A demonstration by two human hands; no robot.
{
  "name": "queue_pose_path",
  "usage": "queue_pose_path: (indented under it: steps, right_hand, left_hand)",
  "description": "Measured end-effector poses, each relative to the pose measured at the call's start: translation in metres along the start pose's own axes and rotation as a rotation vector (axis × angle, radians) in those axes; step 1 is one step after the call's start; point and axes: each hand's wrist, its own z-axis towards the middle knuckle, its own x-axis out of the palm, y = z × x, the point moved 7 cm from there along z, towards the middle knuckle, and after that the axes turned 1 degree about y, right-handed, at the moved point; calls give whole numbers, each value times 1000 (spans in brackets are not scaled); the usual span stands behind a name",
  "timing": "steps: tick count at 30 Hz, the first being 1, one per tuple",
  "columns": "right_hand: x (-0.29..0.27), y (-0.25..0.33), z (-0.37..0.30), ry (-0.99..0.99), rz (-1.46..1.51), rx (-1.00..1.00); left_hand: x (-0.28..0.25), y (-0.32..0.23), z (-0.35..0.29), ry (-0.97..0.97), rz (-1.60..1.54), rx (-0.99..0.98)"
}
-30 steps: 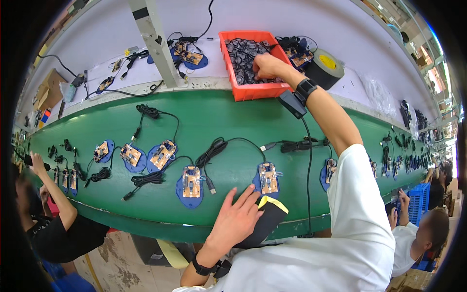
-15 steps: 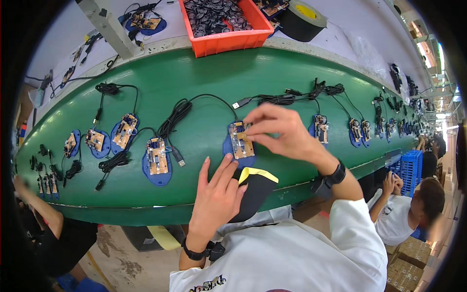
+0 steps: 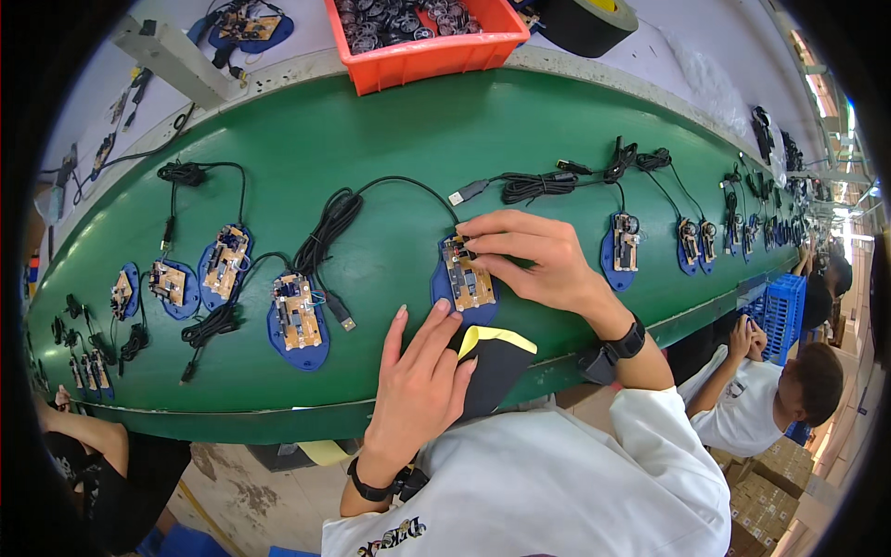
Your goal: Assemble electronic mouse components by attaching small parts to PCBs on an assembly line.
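Observation:
A blue mouse base (image 3: 443, 286) with a tan circuit board (image 3: 474, 289) lies in front of me on the green belt, its black cable running up and left to a coiled bundle (image 3: 329, 229). With thumb and fingers pinched together, my right hand (image 3: 543, 257) is at the board's upper end. Whatever is between those fingertips is hidden. My left hand (image 3: 418, 376) has its fingers stretched out, and the fingertips rest at the base's lower left edge. Under that hand, a black piece with a yellow edge (image 3: 497, 367) lies at the belt's near edge.
Similar blue bases with boards (image 3: 299, 316) and cables line the belt (image 3: 390, 130) on both sides. A red bin (image 3: 427, 65) of small black wheel-like parts stands beyond it, beside a black roll (image 3: 585, 28). Other people (image 3: 770, 395) sit along the near edge at left and right.
My right hand has moved slightly down on the board, and dark parts now show by its fingertips. My left hand stays at the base. The view has shifted a little.

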Motion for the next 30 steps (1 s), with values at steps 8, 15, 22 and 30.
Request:
queue_pose_path:
  steps: [8,15,22,30]
  right_hand:
    - [1,8,7,55,-100,-169]
    - [-1,7,3,-70,-80,-98]
    - [2,20,14,36,-215,-119]
    - [12,31,23,233,-531,-47]
  left_hand:
    - [-1,2,5,26,10,-4]
    - [-3,1,6,75,-7,-27]
    - [-3,1,6,107,-1,-13]
    - [-7,2,8,146,-8,20]
